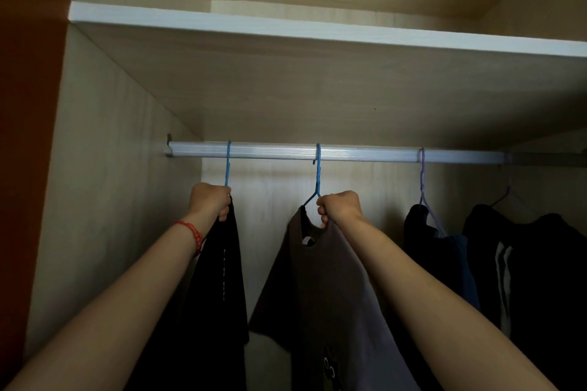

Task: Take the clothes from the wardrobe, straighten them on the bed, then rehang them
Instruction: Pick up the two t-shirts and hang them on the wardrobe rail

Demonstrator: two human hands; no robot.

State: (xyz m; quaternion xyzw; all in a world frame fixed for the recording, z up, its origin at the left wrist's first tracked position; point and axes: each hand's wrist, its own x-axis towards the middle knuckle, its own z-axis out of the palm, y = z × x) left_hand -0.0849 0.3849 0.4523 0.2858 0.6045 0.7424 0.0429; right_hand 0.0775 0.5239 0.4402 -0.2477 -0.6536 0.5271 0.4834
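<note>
My left hand [211,200] is curled round the top of a black garment [219,279] at its blue hanger [227,165]. My right hand [340,206] grips the brown shirt [317,295] at the collar, seemingly with its hanger [317,174] too. Both hooks sit on the rail [365,155]. Further right hang dark clothes [524,263], under the shelf [317,32].

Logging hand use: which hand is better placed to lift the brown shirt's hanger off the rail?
Right. The right hand already grips the brown shirt's blue hanger; the left hand grips the black garment's hanger.
</note>
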